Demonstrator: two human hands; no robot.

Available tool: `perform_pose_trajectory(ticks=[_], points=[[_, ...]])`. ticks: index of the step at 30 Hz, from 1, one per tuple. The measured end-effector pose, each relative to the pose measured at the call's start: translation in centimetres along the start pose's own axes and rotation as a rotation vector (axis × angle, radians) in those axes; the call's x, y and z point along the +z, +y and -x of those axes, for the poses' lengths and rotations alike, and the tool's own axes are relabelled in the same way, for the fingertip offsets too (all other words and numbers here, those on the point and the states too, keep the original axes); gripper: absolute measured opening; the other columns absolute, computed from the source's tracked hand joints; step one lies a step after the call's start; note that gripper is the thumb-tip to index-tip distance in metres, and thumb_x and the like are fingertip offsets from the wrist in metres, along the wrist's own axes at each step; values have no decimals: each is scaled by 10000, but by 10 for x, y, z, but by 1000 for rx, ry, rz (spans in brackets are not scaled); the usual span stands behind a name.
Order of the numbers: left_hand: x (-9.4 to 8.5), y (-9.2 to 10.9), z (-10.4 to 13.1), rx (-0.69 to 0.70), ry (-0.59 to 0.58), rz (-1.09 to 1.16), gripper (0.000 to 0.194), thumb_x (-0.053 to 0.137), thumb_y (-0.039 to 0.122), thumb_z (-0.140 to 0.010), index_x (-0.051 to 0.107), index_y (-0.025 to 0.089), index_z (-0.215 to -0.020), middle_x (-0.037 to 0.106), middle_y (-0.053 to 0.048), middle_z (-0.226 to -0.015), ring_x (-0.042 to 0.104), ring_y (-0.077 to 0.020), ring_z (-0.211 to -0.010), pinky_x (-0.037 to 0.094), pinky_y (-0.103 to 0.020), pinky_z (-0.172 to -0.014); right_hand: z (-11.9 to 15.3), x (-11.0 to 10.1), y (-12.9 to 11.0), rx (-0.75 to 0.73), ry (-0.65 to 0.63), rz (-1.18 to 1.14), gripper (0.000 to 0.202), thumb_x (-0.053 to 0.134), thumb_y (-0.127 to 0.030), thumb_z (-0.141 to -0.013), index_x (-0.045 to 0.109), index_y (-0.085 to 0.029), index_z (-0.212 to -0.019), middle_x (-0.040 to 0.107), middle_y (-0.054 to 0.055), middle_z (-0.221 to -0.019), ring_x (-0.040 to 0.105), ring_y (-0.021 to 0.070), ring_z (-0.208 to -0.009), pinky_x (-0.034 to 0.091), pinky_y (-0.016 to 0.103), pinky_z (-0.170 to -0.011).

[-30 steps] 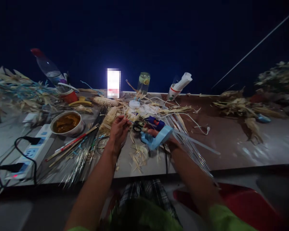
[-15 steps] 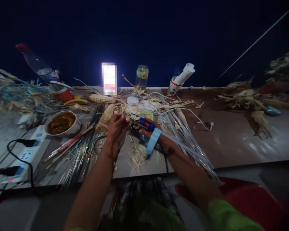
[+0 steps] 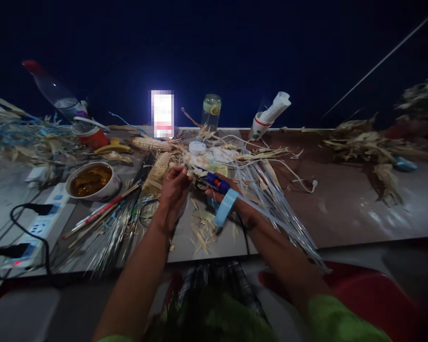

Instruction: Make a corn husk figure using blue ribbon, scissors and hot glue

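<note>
Left hand: thumb and fingertips pinch a small pale piece, its edges blurred; we cannot make out its full shape. Right hand: fingers curled round a dark-blue plastic tool with red marks and a light-blue looped handle, probably a glue gun. Its front end points at the pinched piece; the two hands are near each other above the counter.

Technique, our judgement: pinch lightly and well back, fingertips out of line with the tool's front end, which may be hot. Best to brace both forearms, bring the tip in at a shallow angle and move it in small amounts; dry husk could crush or snag.

Just beneath, pale husk scraps. Beside the left hand, a rough pale corn cob. Leftward, thin shiny metal wires, then a round bowl of brown liquid. Rightward, long clear sticks. Beyond, a round white-lidded container and a clear bottle with a green lid.
</note>
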State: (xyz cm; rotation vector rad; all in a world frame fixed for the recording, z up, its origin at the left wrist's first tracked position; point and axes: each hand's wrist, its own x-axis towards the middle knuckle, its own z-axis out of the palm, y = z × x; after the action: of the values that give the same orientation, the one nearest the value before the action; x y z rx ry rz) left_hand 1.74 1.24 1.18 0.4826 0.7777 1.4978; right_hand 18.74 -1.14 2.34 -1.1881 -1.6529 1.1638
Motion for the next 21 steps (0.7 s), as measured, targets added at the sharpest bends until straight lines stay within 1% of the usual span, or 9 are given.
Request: perform_pose_trajectory(ticks=[3, 5, 7, 11, 14, 18, 21], points=[[0, -1, 0, -9, 2, -6, 238, 777, 177, -564, 587, 179, -707, 612, 40, -636, 567, -69, -553, 448, -188, -545, 0, 0, -2, -75, -26, 96, 228, 657, -361, -678, 512, -198, -743, 530, -4, -715, 448, 126, -657, 394, 264, -614], [-1, 0, 0, -7, -3, -5, 233, 770, 170, -572, 582, 176, -710, 615, 37, -639, 570, -72, -558, 443, -187, -545, 0, 0, -2, -90, -41, 116, 210, 650, -347, -689, 530, -193, -767, 526, -3, -708, 442, 124, -650, 385, 261, -598], [-1, 0, 0, -5, 5, 2, 236, 766, 166, -570, 579, 178, -714, 618, 38, -641, 566, -73, -555, 430, -185, -532, 0, 0, 0, -88, -41, 107, 207, 651, -351, -691, 554, -198, -791, 536, 2, -714, 447, 129, -648, 389, 266, -595], [0, 1, 0, -19, 29, -11, 245, 761, 162, -573, 571, 176, -727, 612, 38, -635, 558, -71, -542, 417, -182, -511, -1, 3, 10, -71, -9, 72, 219, 671, -382, -665, 581, -219, -782, 555, 7, -713, 464, 143, -641, 416, 292, -604], [1, 1, 1, -16, 11, -30, 242, 756, 170, -586, 564, 175, -734, 597, 45, -618, 549, -63, -518, 419, -178, -511, -3, 3, 15, -39, 10, 40, 236, 659, -402, -669, 582, -218, -795, 553, 0, -696, 464, 134, -621, 418, 280, -586], [0, 0, 0, -2, -3, -36, 213, 743, 170, -612, 567, 179, -732, 584, 47, -601, 540, -54, -497, 424, -178, -517, -2, 3, 15, -34, 16, 19, 262, 649, -411, -668, 573, -194, -793, 533, -8, -676, 448, 115, -593, 399, 254, -545], [-1, -2, -1, 15, 3, -15, 230, 758, 177, -589, 574, 178, -726, 597, 42, -609, 551, -65, -512, 418, -181, -500, -1, 4, 15, -28, -11, -7, 247, 671, -385, -663, 559, -182, -750, 526, -13, -659, 442, 110, -588, 393, 252, -549]])
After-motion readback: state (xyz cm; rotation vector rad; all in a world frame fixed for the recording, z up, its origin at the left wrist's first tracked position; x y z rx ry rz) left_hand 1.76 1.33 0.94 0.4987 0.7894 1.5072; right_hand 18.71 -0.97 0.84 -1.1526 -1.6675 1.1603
